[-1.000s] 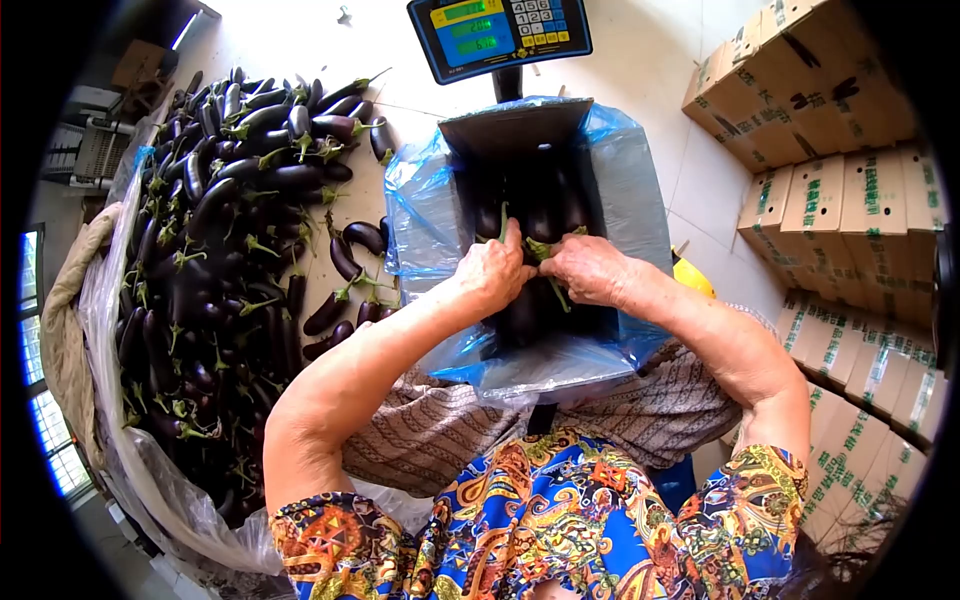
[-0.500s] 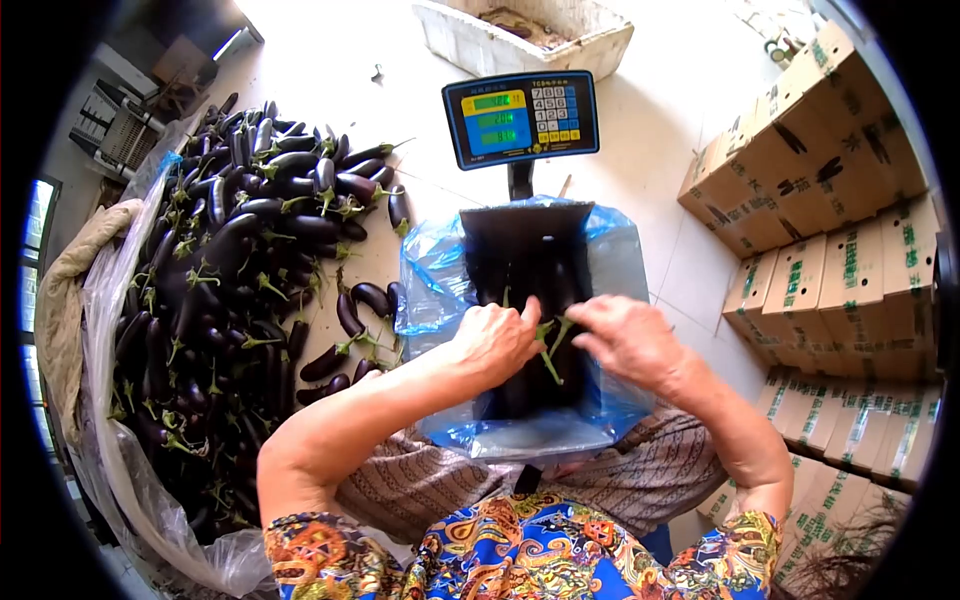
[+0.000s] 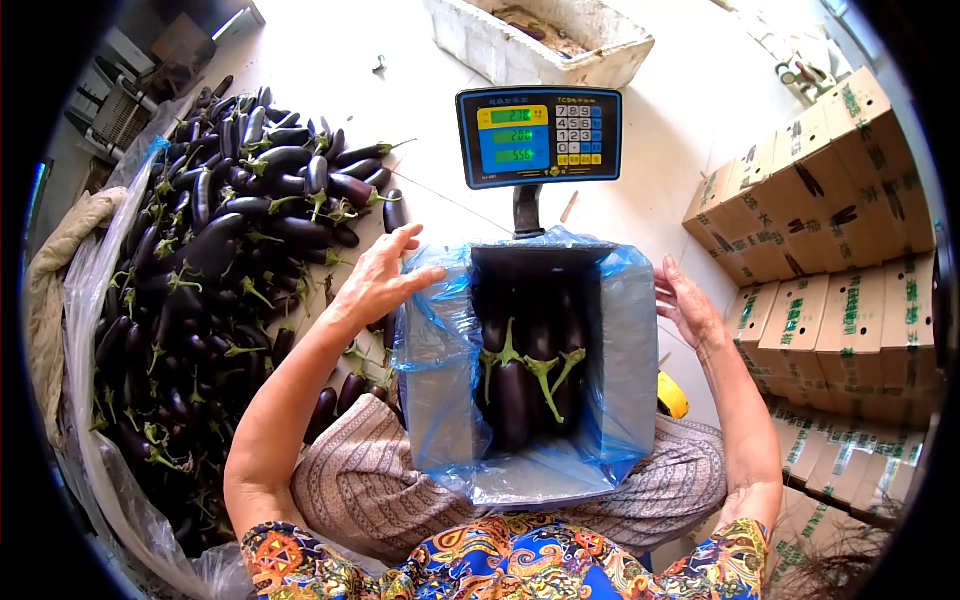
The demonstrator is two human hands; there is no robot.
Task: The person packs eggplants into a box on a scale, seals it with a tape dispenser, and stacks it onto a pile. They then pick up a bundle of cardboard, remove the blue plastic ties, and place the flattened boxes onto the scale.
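Several dark eggplants [image 3: 512, 395] lie side by side in an open box [image 3: 628, 380] lined with blue plastic film, their green stems near the middle. Above the box stands the scale's display [image 3: 538, 137], with green digits lit. Beside the box's upper left corner is my left hand [image 3: 385, 275], fingers spread and holding nothing. My right hand [image 3: 690, 305] is at the upper right side of the box, empty, with its fingers stretched out.
A large heap of eggplants [image 3: 220, 260] lies on plastic sheeting at the left. Stacked cartons [image 3: 830, 200] stand at the right. A white foam box [image 3: 540, 50] sits beyond the display. Something yellow [image 3: 672, 396] lies right of the lined box.
Both hands have come out of the box and moved apart to its two sides, uncovering the eggplants inside. The digits on the display have changed, and the view has shifted slightly.
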